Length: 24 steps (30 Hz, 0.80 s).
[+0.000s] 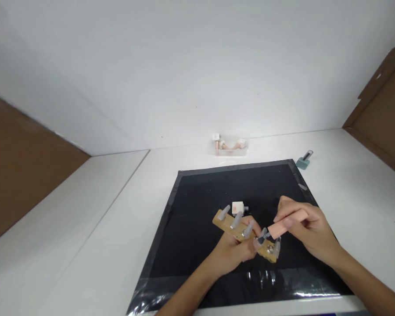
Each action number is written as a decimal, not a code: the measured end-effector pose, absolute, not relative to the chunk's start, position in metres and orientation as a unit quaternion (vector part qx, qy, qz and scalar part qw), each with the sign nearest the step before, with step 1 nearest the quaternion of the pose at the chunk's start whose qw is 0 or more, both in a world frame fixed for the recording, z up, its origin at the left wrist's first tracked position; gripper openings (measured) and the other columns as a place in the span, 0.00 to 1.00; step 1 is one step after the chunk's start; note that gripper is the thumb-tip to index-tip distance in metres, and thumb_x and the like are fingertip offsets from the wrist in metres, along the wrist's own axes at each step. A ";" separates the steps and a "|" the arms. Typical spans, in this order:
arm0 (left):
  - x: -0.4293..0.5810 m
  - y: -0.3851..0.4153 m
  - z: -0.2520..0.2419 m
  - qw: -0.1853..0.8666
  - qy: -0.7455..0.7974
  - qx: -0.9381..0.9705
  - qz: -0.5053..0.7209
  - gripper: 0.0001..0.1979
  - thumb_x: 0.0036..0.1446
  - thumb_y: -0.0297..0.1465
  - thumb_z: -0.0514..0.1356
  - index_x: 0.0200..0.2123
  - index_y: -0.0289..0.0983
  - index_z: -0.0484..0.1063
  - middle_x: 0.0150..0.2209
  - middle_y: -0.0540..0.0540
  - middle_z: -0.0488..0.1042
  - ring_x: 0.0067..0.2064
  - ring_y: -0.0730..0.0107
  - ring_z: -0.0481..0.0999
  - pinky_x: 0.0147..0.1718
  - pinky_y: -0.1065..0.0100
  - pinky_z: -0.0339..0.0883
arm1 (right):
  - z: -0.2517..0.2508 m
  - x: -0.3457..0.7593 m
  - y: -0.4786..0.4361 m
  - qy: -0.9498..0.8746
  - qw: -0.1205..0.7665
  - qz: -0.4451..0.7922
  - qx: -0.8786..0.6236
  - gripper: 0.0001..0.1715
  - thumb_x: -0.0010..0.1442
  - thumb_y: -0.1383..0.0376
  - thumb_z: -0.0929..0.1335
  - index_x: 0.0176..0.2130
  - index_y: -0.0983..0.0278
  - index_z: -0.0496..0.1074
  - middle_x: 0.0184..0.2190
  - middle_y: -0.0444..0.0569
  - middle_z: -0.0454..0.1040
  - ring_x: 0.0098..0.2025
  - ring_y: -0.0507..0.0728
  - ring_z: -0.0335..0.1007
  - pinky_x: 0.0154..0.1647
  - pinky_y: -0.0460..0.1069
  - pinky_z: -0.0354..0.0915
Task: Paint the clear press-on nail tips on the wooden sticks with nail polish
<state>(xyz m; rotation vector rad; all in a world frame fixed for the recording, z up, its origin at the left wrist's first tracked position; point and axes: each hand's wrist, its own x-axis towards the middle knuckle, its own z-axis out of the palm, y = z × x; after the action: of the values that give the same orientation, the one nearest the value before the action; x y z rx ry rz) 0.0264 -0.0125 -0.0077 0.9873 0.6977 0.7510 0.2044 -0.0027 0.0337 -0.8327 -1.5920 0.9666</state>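
Note:
My left hand (234, 251) is closed around a wooden strip (229, 224) that carries several clear nail tips standing in a row. It holds the strip tilted above the black mat (197, 210). My right hand (304, 230) pinches a pink rectangular block (288, 224), whose lower end touches one nail tip near the strip's right end. Just behind the strip, a small white cube with a pink mark (238, 207) lies on the mat.
A clear tray (231, 149) with small bottles stands at the back by the white wall. A grey-green stand holding a small tool (304, 160) sits off the mat's far right corner. Brown cardboard panels flank the white table (95, 228).

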 end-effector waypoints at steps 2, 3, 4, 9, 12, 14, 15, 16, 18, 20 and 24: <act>0.025 -0.013 -0.005 0.722 0.332 0.488 0.359 0.21 0.44 0.48 0.64 0.24 0.37 0.62 0.19 0.56 0.58 0.19 0.81 0.53 0.18 0.74 0.47 | 0.034 0.205 -0.003 -0.667 0.523 0.398 -0.352 0.14 0.60 0.57 0.66 0.27 0.61 0.74 0.17 0.43 0.68 0.21 0.52 0.60 0.19 0.47 0.58; 0.025 -0.013 -0.004 0.701 0.342 0.506 0.367 0.20 0.45 0.47 0.63 0.24 0.37 0.62 0.20 0.55 0.58 0.20 0.80 0.54 0.20 0.74 0.49 | 0.034 0.205 -0.003 -0.668 0.523 0.395 -0.354 0.14 0.61 0.58 0.66 0.27 0.61 0.74 0.17 0.44 0.68 0.21 0.52 0.60 0.19 0.47 0.58; 0.025 -0.013 -0.002 0.681 0.353 0.522 0.373 0.19 0.46 0.45 0.63 0.24 0.37 0.62 0.20 0.55 0.59 0.21 0.79 0.56 0.21 0.73 0.50 | 0.034 0.205 -0.003 -0.669 0.522 0.391 -0.356 0.14 0.61 0.58 0.66 0.27 0.61 0.74 0.17 0.44 0.69 0.21 0.52 0.60 0.19 0.47 0.58; 0.026 -0.014 0.010 0.610 0.397 0.579 0.368 0.07 0.45 0.32 0.59 0.24 0.37 0.63 0.21 0.54 0.60 0.22 0.77 0.58 0.22 0.73 0.53 | 0.035 0.206 -0.003 -0.680 0.521 0.368 -0.362 0.12 0.60 0.61 0.67 0.26 0.62 0.73 0.17 0.44 0.69 0.21 0.52 0.61 0.19 0.47 0.59; 0.027 -0.015 0.014 0.585 0.411 0.598 0.362 0.03 0.42 0.29 0.57 0.24 0.37 0.63 0.20 0.54 0.62 0.21 0.76 0.59 0.22 0.73 0.55 | 0.035 0.205 -0.004 -0.687 0.521 0.354 -0.363 0.12 0.59 0.63 0.67 0.25 0.62 0.72 0.16 0.43 0.68 0.20 0.52 0.61 0.19 0.46 0.59; 0.028 -0.015 0.014 0.574 0.419 0.606 0.359 0.03 0.41 0.27 0.56 0.24 0.38 0.64 0.21 0.53 0.65 0.22 0.76 0.62 0.22 0.73 0.57 | 0.036 0.205 -0.004 -0.692 0.517 0.349 -0.364 0.12 0.59 0.65 0.67 0.25 0.62 0.72 0.16 0.43 0.68 0.20 0.51 0.61 0.19 0.46 0.59; 0.027 -0.016 0.014 0.567 0.424 0.609 0.358 0.03 0.41 0.27 0.56 0.24 0.38 0.64 0.21 0.52 0.66 0.22 0.75 0.63 0.22 0.73 0.58 | 0.036 0.205 -0.004 -0.694 0.515 0.347 -0.364 0.11 0.59 0.65 0.67 0.25 0.62 0.72 0.16 0.43 0.68 0.20 0.51 0.61 0.19 0.46 0.59; 0.027 -0.016 0.014 0.558 0.430 0.613 0.358 0.03 0.41 0.27 0.56 0.24 0.38 0.64 0.22 0.52 0.67 0.23 0.75 0.64 0.22 0.73 0.59 | 0.037 0.204 -0.004 -0.696 0.513 0.347 -0.364 0.11 0.59 0.66 0.67 0.25 0.62 0.72 0.16 0.43 0.68 0.20 0.51 0.61 0.19 0.46 0.59; 0.027 -0.017 0.012 0.537 0.440 0.626 0.354 0.03 0.40 0.26 0.56 0.23 0.38 0.64 0.22 0.52 0.67 0.23 0.75 0.65 0.22 0.73 0.60 | 0.037 0.203 -0.004 -0.700 0.511 0.343 -0.362 0.10 0.58 0.67 0.67 0.25 0.62 0.72 0.16 0.43 0.68 0.20 0.51 0.61 0.19 0.46 0.59; 0.026 -0.018 0.011 0.520 0.446 0.640 0.348 0.03 0.40 0.26 0.57 0.23 0.38 0.64 0.21 0.53 0.67 0.22 0.75 0.64 0.22 0.73 0.60 | 0.036 0.203 -0.004 -0.704 0.512 0.341 -0.354 0.09 0.58 0.68 0.68 0.26 0.62 0.73 0.17 0.42 0.68 0.20 0.51 0.61 0.19 0.46 0.58; 0.027 -0.018 0.011 0.530 0.440 0.635 0.349 0.03 0.42 0.28 0.57 0.24 0.39 0.64 0.22 0.51 0.68 0.24 0.73 0.66 0.25 0.71 0.62 | 0.031 0.208 -0.003 -0.658 0.570 0.369 -0.326 0.11 0.60 0.61 0.67 0.28 0.60 0.75 0.18 0.43 0.67 0.23 0.52 0.61 0.23 0.48 0.60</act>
<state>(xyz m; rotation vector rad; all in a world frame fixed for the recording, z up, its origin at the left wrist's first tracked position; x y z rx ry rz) 0.0274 -0.0182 0.0106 1.5154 1.0500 0.8340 0.2078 -0.0034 0.0313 -0.7662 -1.5436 0.8661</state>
